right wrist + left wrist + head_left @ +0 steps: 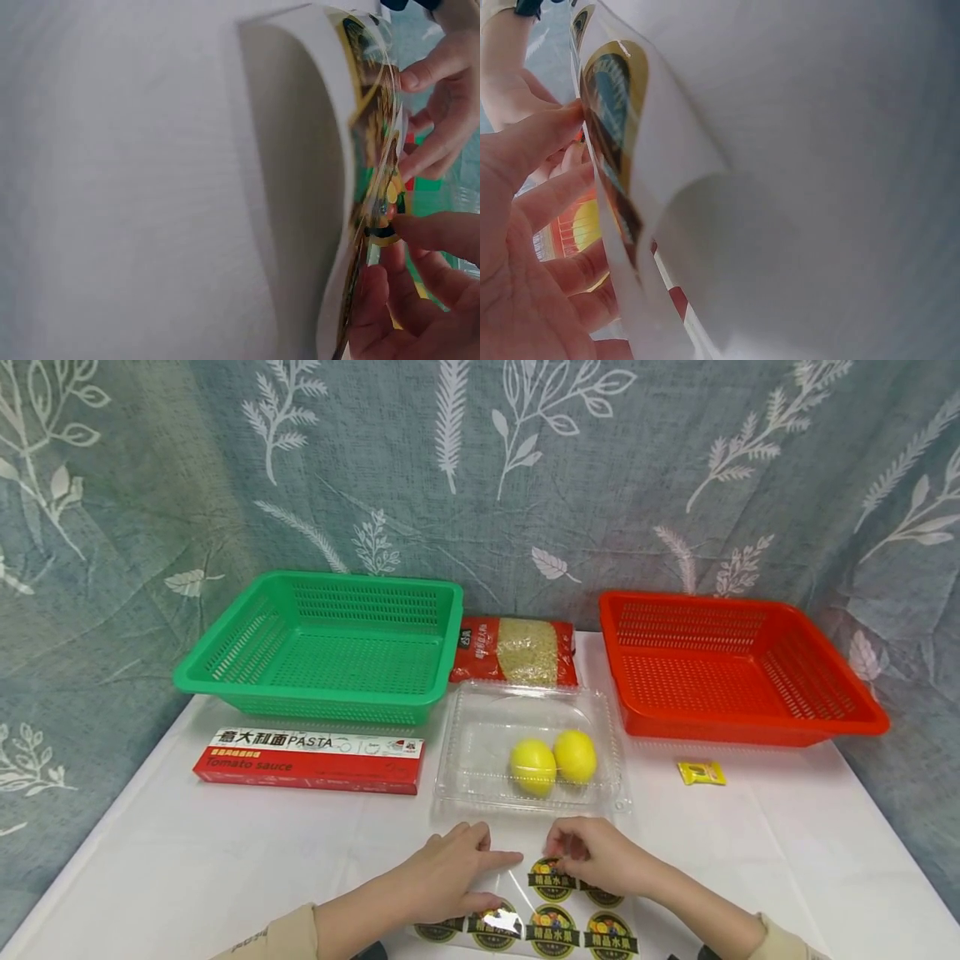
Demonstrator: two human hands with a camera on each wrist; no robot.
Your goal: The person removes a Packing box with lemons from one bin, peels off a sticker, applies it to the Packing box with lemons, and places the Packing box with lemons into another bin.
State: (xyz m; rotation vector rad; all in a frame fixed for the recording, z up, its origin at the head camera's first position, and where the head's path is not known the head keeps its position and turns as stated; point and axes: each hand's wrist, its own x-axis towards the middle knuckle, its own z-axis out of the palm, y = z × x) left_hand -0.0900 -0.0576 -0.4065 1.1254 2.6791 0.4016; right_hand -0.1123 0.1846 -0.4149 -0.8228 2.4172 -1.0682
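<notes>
Sticker sheet lies at the near table edge, its lower part cut off by the frame. The left hand rests on it with fingers nearly straight, pressing it flat. The right hand pinches a round sticker at the sheet's top. Just beyond sits a clear tray holding two lemons. Both wrist views are blurred, showing only the curled sheet and fingertips.

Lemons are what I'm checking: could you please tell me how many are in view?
2: both lemons lie side by side, touching, in the clear plastic tray between the two baskets. None seem hidden.
</notes>
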